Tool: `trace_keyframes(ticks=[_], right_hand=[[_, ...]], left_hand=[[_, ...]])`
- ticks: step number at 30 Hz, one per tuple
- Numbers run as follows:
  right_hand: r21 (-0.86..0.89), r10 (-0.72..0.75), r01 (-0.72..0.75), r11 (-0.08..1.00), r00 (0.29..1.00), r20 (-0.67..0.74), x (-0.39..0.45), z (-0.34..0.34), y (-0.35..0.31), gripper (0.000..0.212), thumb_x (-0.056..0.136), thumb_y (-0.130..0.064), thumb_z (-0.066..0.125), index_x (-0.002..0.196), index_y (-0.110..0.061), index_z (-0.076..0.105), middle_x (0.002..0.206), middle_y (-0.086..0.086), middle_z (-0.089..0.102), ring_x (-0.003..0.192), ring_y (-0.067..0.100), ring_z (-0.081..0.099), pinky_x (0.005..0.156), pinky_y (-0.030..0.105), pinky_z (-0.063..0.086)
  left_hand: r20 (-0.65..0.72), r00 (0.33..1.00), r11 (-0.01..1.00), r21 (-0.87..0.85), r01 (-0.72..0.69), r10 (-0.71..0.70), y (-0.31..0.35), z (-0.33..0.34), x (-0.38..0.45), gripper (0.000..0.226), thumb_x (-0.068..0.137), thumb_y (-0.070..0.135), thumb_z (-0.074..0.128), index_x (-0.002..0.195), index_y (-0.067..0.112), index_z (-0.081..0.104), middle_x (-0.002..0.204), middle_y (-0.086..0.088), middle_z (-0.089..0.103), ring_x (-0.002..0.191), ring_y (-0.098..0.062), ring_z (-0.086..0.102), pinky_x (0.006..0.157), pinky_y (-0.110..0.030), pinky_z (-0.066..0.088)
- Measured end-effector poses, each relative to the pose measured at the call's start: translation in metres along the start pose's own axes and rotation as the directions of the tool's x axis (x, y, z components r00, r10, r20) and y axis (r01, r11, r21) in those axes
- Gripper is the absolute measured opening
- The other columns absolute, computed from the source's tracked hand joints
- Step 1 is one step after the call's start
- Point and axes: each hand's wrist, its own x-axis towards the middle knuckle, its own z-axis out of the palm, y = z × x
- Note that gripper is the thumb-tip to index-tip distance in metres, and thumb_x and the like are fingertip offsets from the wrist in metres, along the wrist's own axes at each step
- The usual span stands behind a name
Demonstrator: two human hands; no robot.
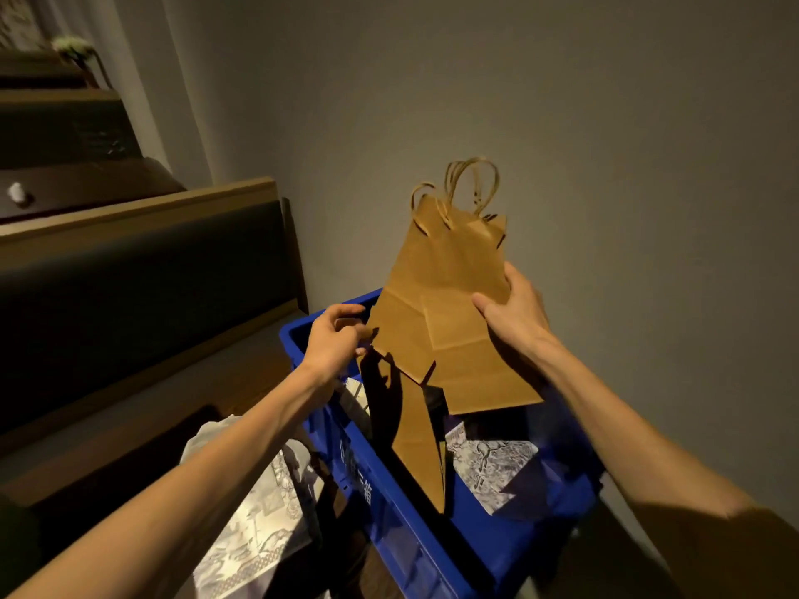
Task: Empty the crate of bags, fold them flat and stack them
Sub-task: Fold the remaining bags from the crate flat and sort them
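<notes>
While held flat above the blue crate [432, 551], one brown paper bag [441, 313] has its handles pointing away; left hand [335, 343] pinches its left edge, right hand [514, 309] grips its right edge. Second brown bag [417, 438] and printed bags [493, 464] lie in crate. More printed bags [255, 512] sit left of crate.

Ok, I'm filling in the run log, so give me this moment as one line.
step: folding | left hand: pinching brown paper bag edge | right hand: gripping its side | held over blue crate, printed bags inside
</notes>
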Motion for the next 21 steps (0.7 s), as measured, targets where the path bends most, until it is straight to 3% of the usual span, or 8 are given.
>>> trace_keyframes(ticks=[5, 8, 9, 11, 13, 15, 17, 21], right_hand=[[0.143, -0.183, 0.191, 0.971, 0.981, -0.066, -0.021, -0.025, -0.047, 0.061, 0.093, -0.018, 0.069, 0.147, -0.019, 0.042, 0.137, -0.004, 0.054, 0.120, 0.012, 0.052, 0.103, 0.034, 0.044], [0.210, -0.308, 0.317, 0.925, 0.948, -0.074, -0.040, -0.029, -0.069, 0.057, 0.091, -0.018, 0.070, 0.143, -0.020, 0.047, 0.133, -0.003, 0.059, 0.117, 0.011, 0.057, 0.099, 0.033, 0.048], [0.237, -0.340, 0.347, 0.908, 0.938, -0.072, -0.047, -0.029, -0.075, 0.054, 0.092, -0.018, 0.070, 0.141, -0.021, 0.048, 0.130, -0.005, 0.060, 0.114, 0.008, 0.058, 0.095, 0.028, 0.049], [0.271, -0.407, 0.410, 0.871, 0.911, -0.069, -0.063, -0.029, -0.084, 0.051, 0.092, -0.019, 0.070, 0.138, -0.023, 0.049, 0.126, -0.007, 0.060, 0.110, 0.004, 0.058, 0.087, 0.021, 0.047], [0.272, -0.473, 0.471, 0.839, 0.879, -0.063, -0.077, -0.030, -0.087, 0.049, 0.093, -0.020, 0.070, 0.138, -0.022, 0.049, 0.128, -0.006, 0.060, 0.112, 0.005, 0.058, 0.090, 0.024, 0.048], [0.261, -0.529, 0.527, 0.809, 0.846, -0.067, -0.092, -0.030, -0.086, 0.051, 0.093, -0.021, 0.070, 0.140, -0.019, 0.050, 0.132, -0.003, 0.060, 0.118, 0.011, 0.058, 0.097, 0.032, 0.049], [0.278, -0.580, 0.579, 0.766, 0.810, -0.087, -0.110, -0.028, -0.082, 0.048, 0.093, -0.020, 0.069, 0.138, -0.020, 0.051, 0.128, -0.005, 0.061, 0.117, 0.008, 0.059, 0.097, 0.032, 0.050], [0.335, -0.634, 0.620, 0.709, 0.769, -0.080, -0.155, -0.021, -0.081, 0.041, 0.093, -0.024, 0.069, 0.131, -0.023, 0.054, 0.123, -0.007, 0.064, 0.114, 0.009, 0.062, 0.096, 0.033, 0.053]], left_hand=[[0.096, 0.995, 0.999, 0.042, -0.034, 0.030, 0.020, -0.013, -0.012, 0.088, 0.082, 0.036, 0.077, 0.153, 0.026, 0.027, 0.150, -0.008, 0.043, 0.129, -0.025, 0.045, 0.109, -0.045, 0.035], [0.043, 0.994, 0.994, -0.048, -0.096, 0.098, 0.036, -0.022, -0.029, 0.114, 0.066, 0.045, 0.086, 0.156, 0.034, 0.015, 0.159, -0.004, 0.030, 0.141, -0.029, 0.035, 0.112, -0.058, 0.032], [0.024, 0.991, 0.988, -0.087, -0.128, 0.130, 0.040, -0.028, -0.036, 0.110, 0.065, 0.043, 0.087, 0.154, 0.031, 0.023, 0.154, -0.003, 0.040, 0.138, -0.029, 0.040, 0.110, -0.059, 0.036], [0.001, 0.977, 0.974, -0.083, -0.212, 0.213, 0.047, -0.043, -0.050, 0.076, 0.067, 0.036, 0.088, 0.133, 0.022, 0.052, 0.130, -0.001, 0.063, 0.123, -0.026, 0.056, 0.104, -0.055, 0.044], [0.006, 0.961, 0.961, 0.003, -0.277, 0.277, 0.049, -0.060, -0.069, 0.048, 0.070, 0.031, 0.088, 0.112, 0.020, 0.069, 0.110, 0.001, 0.073, 0.109, -0.020, 0.065, 0.098, -0.044, 0.047], [0.031, 0.954, 0.948, 0.111, -0.299, 0.298, 0.047, -0.078, -0.088, 0.035, 0.074, 0.029, 0.084, 0.105, 0.018, 0.074, 0.104, 0.003, 0.075, 0.103, -0.013, 0.065, 0.094, -0.037, 0.045], [0.058, 0.952, 0.930, 0.203, -0.307, 0.301, 0.043, -0.096, -0.105, 0.028, 0.078, 0.028, 0.081, 0.104, 0.020, 0.074, 0.106, 0.006, 0.075, 0.109, -0.014, 0.062, 0.098, -0.042, 0.041], [0.096, 0.926, 0.898, 0.225, -0.377, 0.365, 0.032, -0.118, -0.151, 0.042, 0.079, 0.029, 0.080, 0.118, 0.025, 0.067, 0.115, 0.004, 0.072, 0.115, -0.019, 0.062, 0.104, -0.046, 0.042]])
